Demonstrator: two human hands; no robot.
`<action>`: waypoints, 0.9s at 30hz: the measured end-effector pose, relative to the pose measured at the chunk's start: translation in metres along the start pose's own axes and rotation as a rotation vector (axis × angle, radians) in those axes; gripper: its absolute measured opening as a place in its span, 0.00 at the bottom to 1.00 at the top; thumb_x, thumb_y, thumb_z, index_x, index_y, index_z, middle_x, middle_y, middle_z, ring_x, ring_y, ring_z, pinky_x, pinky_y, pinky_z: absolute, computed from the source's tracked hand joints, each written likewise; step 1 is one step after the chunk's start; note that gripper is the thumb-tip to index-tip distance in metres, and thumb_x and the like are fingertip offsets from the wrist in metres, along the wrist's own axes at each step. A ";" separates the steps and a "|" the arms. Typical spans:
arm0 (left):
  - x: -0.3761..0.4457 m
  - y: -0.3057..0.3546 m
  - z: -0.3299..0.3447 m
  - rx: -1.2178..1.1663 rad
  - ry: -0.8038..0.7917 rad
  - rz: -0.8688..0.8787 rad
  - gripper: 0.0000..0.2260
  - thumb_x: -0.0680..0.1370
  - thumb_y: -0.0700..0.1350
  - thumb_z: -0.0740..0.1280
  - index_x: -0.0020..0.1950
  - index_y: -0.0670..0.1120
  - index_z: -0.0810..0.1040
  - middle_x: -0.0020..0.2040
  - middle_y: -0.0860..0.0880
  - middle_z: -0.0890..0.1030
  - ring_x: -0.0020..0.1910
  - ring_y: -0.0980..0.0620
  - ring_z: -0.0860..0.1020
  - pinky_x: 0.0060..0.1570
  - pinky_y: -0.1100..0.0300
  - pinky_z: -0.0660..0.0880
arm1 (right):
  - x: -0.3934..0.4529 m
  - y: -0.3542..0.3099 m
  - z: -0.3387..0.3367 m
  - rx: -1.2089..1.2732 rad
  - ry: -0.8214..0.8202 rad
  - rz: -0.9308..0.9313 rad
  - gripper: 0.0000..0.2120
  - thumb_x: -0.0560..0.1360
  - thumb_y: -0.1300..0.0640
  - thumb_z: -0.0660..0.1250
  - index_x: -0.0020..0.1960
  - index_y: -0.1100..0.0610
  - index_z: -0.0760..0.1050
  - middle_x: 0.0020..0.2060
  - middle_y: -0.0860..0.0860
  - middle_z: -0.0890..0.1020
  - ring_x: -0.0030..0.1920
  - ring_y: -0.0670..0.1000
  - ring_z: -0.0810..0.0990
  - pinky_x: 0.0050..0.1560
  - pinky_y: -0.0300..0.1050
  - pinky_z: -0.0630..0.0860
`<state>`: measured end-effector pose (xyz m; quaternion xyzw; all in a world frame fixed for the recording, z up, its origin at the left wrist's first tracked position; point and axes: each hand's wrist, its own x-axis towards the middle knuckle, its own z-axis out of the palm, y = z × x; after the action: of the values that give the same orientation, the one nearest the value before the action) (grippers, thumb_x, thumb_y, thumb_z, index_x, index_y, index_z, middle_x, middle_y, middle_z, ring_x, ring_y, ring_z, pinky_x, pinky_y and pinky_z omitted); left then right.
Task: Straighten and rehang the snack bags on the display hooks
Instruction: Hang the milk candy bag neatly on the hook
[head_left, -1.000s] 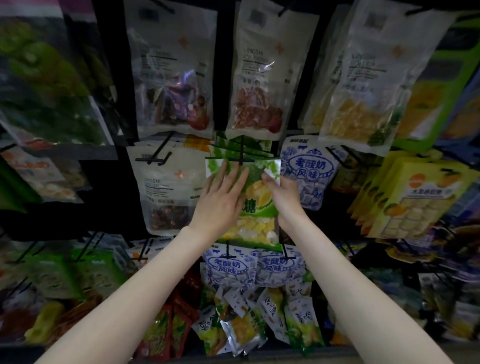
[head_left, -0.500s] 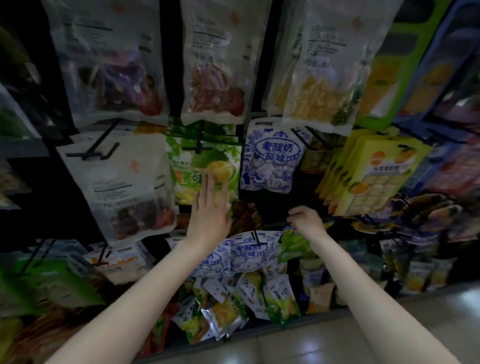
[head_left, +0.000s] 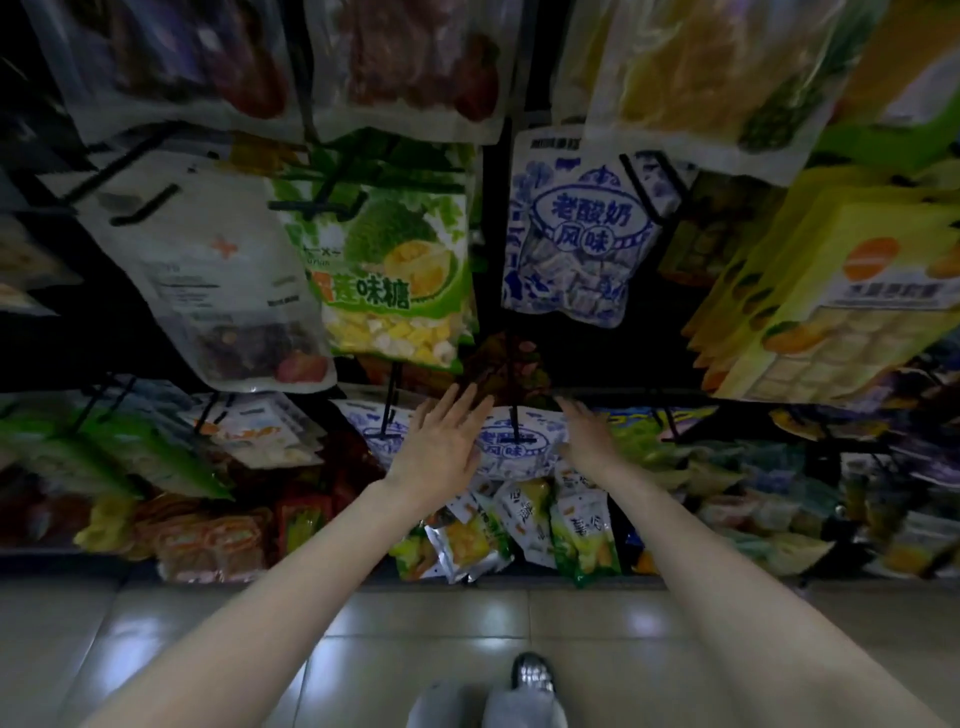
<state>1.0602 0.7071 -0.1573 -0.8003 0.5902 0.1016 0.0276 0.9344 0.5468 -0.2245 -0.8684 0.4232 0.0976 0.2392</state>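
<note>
Both hands are sitting at centre frame on the low hook row. Left hand (head_left: 441, 447) is lying flat, fingers straight and spread, over the left edge of the white-and-blue printed plastic snack bag (head_left: 514, 441) hanging on a black wire hook (head_left: 514, 415). Right hand (head_left: 584, 434) is resting on that bag's right edge, fingers extended; I can't tell whether the thumb is pinching the film, it's hidden behind the hand.

Crowding around it: a glossy green durian-print candy bag (head_left: 395, 275) is hanging directly above-left, a bigger white-and-blue pouch (head_left: 576, 234) above-right, and a clear-windowed white pouch of dried fruit (head_left: 223, 280) at left. A stack of yellow rectangular cracker packs (head_left: 841, 296) is filling the right side. A dark reddish bag (head_left: 506, 366) is sitting just behind the fingertips, too dim to read. Small crinkled foil sachets (head_left: 519, 525) are dangling below the hands, partly hidden by the wrists. Shiny grey floor tiles (head_left: 208, 623) and a shoe toe (head_left: 531, 670) are showing at bottom.

Versus 0.5 s ago: left hand has come off the durian bag and dropped a row; right hand has uncurled from a loose fist and moved left; camera is tilting further down.
</note>
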 end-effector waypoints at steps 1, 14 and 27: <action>0.000 0.001 0.003 -0.026 -0.005 -0.019 0.27 0.82 0.47 0.53 0.77 0.49 0.43 0.77 0.47 0.44 0.76 0.49 0.43 0.72 0.53 0.44 | 0.005 0.002 0.002 -0.034 -0.010 -0.019 0.30 0.78 0.58 0.63 0.76 0.54 0.53 0.72 0.54 0.63 0.70 0.59 0.63 0.68 0.50 0.62; 0.006 0.022 0.012 -0.396 0.209 0.013 0.22 0.78 0.45 0.59 0.72 0.44 0.64 0.71 0.43 0.67 0.67 0.42 0.68 0.65 0.49 0.67 | -0.025 0.045 -0.037 -0.072 -0.143 -0.342 0.12 0.79 0.62 0.56 0.53 0.64 0.78 0.40 0.63 0.79 0.34 0.58 0.75 0.33 0.44 0.61; 0.031 0.088 -0.111 -0.706 0.614 0.046 0.10 0.80 0.47 0.61 0.48 0.43 0.80 0.40 0.54 0.79 0.39 0.61 0.76 0.34 0.75 0.67 | -0.089 0.037 -0.185 0.617 0.531 -0.558 0.06 0.78 0.59 0.64 0.53 0.52 0.76 0.44 0.37 0.76 0.44 0.29 0.74 0.43 0.25 0.69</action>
<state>0.9997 0.6329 -0.0482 -0.7405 0.5181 0.0553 -0.4245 0.8442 0.4966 -0.0438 -0.8321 0.2300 -0.3249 0.3861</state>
